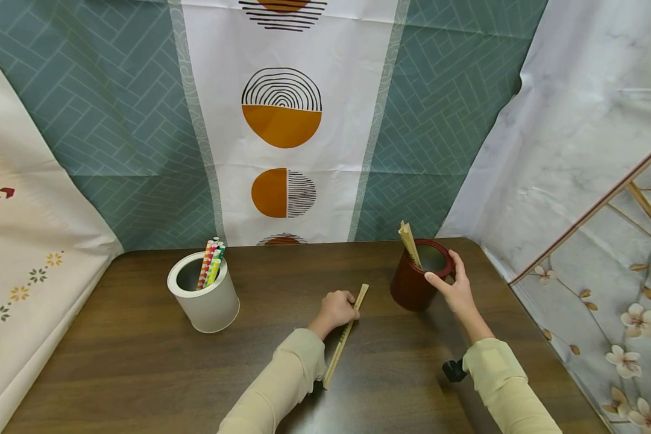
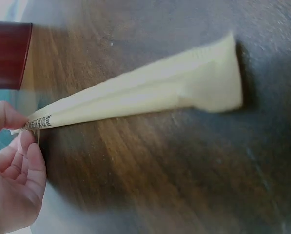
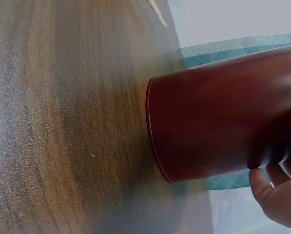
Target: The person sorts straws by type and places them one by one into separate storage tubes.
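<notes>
My left hand (image 1: pixel 339 310) pinches a long, slim beige paper packet (image 1: pixel 340 346) with small black print. The packet slants over the table; in the left wrist view its wide flat end (image 2: pixel 218 83) points away from the fingers and the pinch is near the print. A dark red pot (image 1: pixel 412 286) stands upright at the right, with several similar beige packets (image 1: pixel 408 244) leaning in it. My right hand (image 1: pixel 458 291) holds this pot at its right side, thumb at the rim. The right wrist view shows fingertips (image 3: pixel 256 176) against its wall.
At the left of the brown wooden table (image 1: pixel 141 355) stands a white pot (image 1: pixel 210 307) holding several striped paper straws (image 1: pixel 210 265). A patterned cloth (image 1: pixel 282 193) hangs behind the table's back edge. Light cloths border both sides.
</notes>
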`<action>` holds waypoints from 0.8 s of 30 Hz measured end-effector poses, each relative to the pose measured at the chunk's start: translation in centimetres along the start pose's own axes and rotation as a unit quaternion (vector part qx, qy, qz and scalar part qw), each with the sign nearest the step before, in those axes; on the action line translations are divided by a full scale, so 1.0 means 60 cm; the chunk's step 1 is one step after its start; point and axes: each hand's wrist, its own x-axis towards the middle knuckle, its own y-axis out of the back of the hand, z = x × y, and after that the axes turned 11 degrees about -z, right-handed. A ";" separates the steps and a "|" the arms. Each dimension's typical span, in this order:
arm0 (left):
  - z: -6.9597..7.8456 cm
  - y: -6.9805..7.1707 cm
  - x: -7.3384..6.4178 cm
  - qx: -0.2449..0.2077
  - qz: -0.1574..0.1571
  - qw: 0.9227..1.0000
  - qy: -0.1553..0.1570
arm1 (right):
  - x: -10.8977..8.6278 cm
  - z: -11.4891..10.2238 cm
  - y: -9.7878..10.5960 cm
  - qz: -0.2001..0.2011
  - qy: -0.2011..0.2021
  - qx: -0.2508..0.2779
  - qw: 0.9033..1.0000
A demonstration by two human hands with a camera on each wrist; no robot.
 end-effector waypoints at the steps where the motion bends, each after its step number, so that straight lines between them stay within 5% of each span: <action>1: -0.001 0.000 0.000 -0.010 -0.002 1.000 0.002 | 0.000 0.000 0.000 0.001 -0.001 0.001 1.000; 10: -0.005 -0.001 -0.002 -0.109 -0.020 0.994 -0.006 | 0.002 0.006 0.001 0.005 0.000 -0.010 1.000; 24: 0.024 0.012 -0.003 -0.153 -0.007 0.988 -0.027 | 0.001 0.002 0.001 0.003 -0.005 -0.019 1.000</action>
